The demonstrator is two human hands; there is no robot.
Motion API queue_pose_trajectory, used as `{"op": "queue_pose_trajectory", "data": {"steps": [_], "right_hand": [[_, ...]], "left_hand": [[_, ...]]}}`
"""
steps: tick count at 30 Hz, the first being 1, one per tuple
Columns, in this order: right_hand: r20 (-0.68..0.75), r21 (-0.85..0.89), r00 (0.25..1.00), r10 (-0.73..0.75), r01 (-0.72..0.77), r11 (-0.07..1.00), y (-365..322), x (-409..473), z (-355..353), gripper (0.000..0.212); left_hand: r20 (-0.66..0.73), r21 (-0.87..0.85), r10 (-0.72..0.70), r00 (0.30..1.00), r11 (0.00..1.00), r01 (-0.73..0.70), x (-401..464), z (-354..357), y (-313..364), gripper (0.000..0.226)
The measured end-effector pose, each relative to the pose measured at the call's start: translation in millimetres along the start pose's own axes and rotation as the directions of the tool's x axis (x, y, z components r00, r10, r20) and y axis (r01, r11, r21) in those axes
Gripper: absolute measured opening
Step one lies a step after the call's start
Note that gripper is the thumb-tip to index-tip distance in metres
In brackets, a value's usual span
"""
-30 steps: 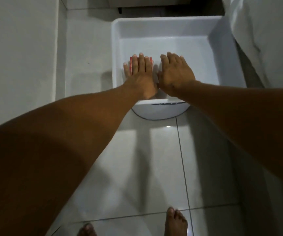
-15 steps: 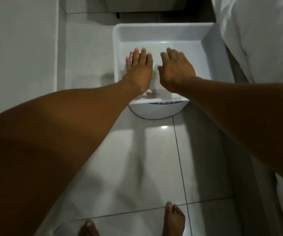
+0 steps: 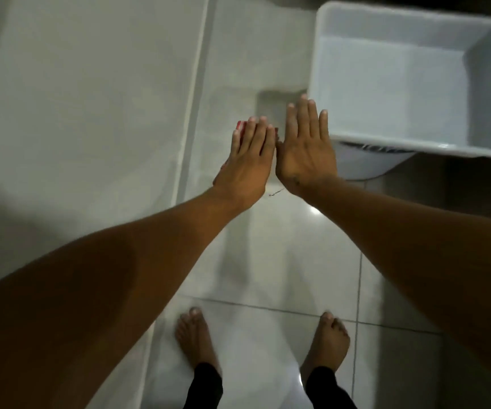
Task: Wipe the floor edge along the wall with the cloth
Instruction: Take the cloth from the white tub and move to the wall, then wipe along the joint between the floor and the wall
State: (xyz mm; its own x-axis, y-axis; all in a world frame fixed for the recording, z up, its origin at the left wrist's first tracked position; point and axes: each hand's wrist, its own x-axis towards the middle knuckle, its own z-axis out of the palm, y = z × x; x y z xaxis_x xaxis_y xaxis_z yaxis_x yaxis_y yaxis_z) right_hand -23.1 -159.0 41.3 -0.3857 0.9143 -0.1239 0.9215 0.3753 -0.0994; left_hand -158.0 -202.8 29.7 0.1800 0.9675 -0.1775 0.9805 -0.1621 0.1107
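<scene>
My left hand [image 3: 248,163] is stretched out flat, palm down, above the floor beside the wall. A red cloth [image 3: 240,126] shows under it, peeking out past the fingertips and at the thumb side. My right hand [image 3: 306,149] lies flat right beside it, fingers straight, nothing in it. The floor edge [image 3: 192,113] runs along the grey wall [image 3: 76,98] just left of my left hand. Most of the cloth is hidden by the hand.
A white rectangular plastic tub [image 3: 326,84] stands at the upper right on a round white base [image 3: 368,166]. My bare feet [image 3: 197,340] stand on glossy light floor tiles [image 3: 267,246] below the hands. A dark gap lies behind the tub.
Both hands have left the inside of the white tub and moved left, over the floor by the wall. The red cloth has come along under my left hand.
</scene>
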Motion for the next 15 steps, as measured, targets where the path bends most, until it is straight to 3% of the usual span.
{"op": "queue_pose_trajectory", "data": {"steps": [7,10,15], "right_hand": [[0.178,-0.015,0.975,-0.13,0.135,0.991,-52.1,-42.9,144.6,0.068],[0.258,0.016,0.952,-0.164,0.165,0.986,-65.2,-61.0,202.8,0.068],[0.309,0.042,0.924,-0.224,0.222,0.974,-76.1,-69.1,264.5,0.066]], "left_hand": [[0.081,0.011,-0.065,0.995,0.998,0.064,-131.8,153.1,-56.4,0.09],[0.182,0.007,-0.122,0.976,0.992,0.123,-180.3,208.3,-70.1,0.088],[0.251,0.022,-0.146,0.957,0.989,0.145,-199.8,266.2,-86.5,0.078]]}}
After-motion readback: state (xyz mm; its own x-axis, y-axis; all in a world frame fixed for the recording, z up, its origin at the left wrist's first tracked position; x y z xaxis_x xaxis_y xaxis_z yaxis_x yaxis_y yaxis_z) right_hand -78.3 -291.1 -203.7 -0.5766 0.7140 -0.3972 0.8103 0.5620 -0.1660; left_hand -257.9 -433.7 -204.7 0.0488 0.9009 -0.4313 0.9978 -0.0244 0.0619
